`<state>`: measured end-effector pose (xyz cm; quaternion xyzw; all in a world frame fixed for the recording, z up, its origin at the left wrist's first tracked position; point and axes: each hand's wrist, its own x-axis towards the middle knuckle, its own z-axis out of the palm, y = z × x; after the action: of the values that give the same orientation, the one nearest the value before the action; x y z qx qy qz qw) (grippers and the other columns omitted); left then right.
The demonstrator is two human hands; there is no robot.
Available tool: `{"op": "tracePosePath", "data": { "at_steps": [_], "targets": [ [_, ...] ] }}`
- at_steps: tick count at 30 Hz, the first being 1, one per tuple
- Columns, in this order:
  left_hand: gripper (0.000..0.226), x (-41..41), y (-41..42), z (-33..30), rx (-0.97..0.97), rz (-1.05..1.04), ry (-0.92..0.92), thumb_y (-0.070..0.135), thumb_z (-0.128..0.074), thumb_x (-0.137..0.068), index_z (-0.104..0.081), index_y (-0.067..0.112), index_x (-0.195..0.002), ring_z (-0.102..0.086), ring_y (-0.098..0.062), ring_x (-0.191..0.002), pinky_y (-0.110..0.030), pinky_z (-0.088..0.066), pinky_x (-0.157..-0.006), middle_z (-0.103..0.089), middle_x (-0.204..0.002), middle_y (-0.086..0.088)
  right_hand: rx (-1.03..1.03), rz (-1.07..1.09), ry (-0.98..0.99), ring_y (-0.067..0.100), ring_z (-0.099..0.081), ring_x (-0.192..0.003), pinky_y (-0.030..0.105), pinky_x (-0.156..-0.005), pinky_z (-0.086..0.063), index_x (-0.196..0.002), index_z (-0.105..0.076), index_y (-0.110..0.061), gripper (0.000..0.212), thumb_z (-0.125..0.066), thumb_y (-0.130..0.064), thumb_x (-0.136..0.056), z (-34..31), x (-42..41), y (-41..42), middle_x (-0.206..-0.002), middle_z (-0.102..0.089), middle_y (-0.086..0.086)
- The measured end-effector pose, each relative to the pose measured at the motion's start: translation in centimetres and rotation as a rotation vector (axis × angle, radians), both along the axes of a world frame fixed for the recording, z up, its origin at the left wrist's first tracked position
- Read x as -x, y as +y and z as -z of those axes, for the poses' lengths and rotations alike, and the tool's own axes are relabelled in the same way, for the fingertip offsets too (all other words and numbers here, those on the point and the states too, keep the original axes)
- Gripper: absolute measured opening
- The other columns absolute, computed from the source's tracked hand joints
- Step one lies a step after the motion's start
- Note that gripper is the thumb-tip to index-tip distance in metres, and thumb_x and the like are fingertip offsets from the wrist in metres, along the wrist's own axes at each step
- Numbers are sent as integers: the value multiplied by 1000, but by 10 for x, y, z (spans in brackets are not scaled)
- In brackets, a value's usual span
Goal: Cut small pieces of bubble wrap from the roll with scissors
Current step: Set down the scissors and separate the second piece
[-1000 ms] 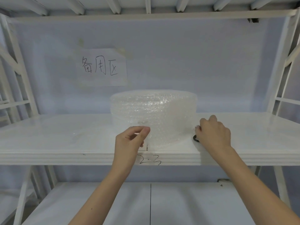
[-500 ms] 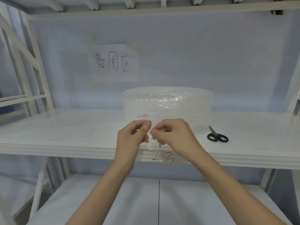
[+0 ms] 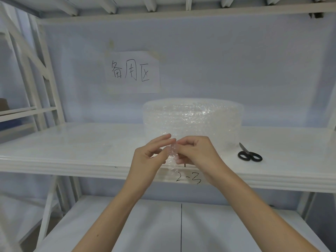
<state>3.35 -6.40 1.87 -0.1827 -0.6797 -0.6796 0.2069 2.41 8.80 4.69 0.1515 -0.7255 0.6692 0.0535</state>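
One roll of bubble wrap (image 3: 192, 120) on the white shelf (image 3: 72, 142), standing on end, axis vertical. I count one pair of scissors (image 3: 249, 155), flat on the shelf right of the roll, blades pointing back-left, untouched. One small strip of wrap (image 3: 172, 153) hangs in front of the roll; left hand (image 3: 147, 159) and right hand (image 3: 196, 153) both pinch it, fingertips meeting. Paper sign (image 3: 132, 71) on the wall behind; "2-3" (image 3: 189, 178) written on the shelf edge.

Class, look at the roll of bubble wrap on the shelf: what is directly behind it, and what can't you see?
Behind the bubble wrap roll is the pale wall. The roll hides the shelf surface behind it.
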Motion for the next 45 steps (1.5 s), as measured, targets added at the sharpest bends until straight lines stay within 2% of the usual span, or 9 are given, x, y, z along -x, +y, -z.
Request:
{"op": "tracePosePath", "data": {
  "at_steps": [4, 14, 19, 22, 29, 33, 36, 39, 45],
  "targets": [
    [30, -3, 1, 1, -68, 61, -28, 4, -64, -91, -79, 29, -99, -73, -10, -98, -17, -54, -79, -78, -107, 5, 35, 9, -19, 22, -66, -67, 25, -66, -61, -90, -73, 5, 10, -67, -3, -86, -1, 0, -1, -82, -70, 27],
    [28, -1, 3, 3, -69, 85, -28, -2, -62, -90, -78, 16, -104, -70, -6, -107, -17, -52, -92, -78, -107, 6, 124, -5, -73, 22, -67, -75, 23, -67, -60, -92, -73, 2, 12, -67, -6, -87, -1, 1, 4, -86, -70, 20],
    [33, -3, 4, 2, -50, 125, -10, -4, -60, -90, -79, 22, -101, -67, -2, -111, -16, -50, -94, -77, -108, 11, 197, -56, -107, 18, -71, -67, 24, -62, -57, -86, -73, -3, 18, -64, -17, -91, -5, -2, 4, -74, -73, 10],
    [41, -3, 5, 1, -38, 111, -15, -8, -57, -89, -80, 26, -95, -67, 0, -111, -14, -50, -92, -77, -107, 14, 143, -32, -96, 18, -71, -68, 23, -62, -56, -91, -73, 2, 19, -68, -17, -88, -6, 0, 5, -79, -72, 12],
    [36, -4, 2, 3, -44, 125, -24, -8, -56, -90, -80, 19, -97, -67, -5, -112, -21, -51, -95, -77, -109, 8, 135, -3, -82, 12, -68, -60, 20, -57, -55, -86, -72, -1, 14, -66, -13, -89, -6, 2, 3, -71, -71, 6],
    [32, -7, 1, 7, -93, 132, -60, -1, -55, -94, -79, 20, -97, -72, -12, -99, -25, -57, -84, -78, -105, 7, 191, 17, -60, 12, -66, -59, 21, -59, -56, -84, -69, 0, 12, -66, -10, -90, -5, 5, 0, -67, -67, 3],
    [26, -7, 1, 9, -80, 57, -72, 8, -66, -91, -72, 27, -107, -75, -19, -82, -32, -59, -84, -76, -102, 12, 223, 30, -32, 14, -67, -62, 24, -63, -58, -89, -69, 2, 12, -65, -9, -90, -3, 9, -5, -69, -68, 6],
    [31, -4, 1, 12, -156, 13, -133, 12, -72, -87, -62, 28, -111, -74, -23, -71, -35, -60, -81, -72, -91, 4, 240, 44, -9, 13, -68, -60, 26, -67, -61, -89, -69, 3, 11, -64, -7, -90, 1, 13, -13, -65, -69, 3],
    [12, 0, -18, 15, -163, -24, -173, 6, -68, -89, -70, 15, -97, -71, -17, -68, -25, -59, -71, -71, -78, -6, 285, 37, -19, 16, -69, -63, 25, -65, -60, -91, -68, 5, 14, -64, -8, -90, 6, 25, -35, -78, -71, 15]
  ]
}}
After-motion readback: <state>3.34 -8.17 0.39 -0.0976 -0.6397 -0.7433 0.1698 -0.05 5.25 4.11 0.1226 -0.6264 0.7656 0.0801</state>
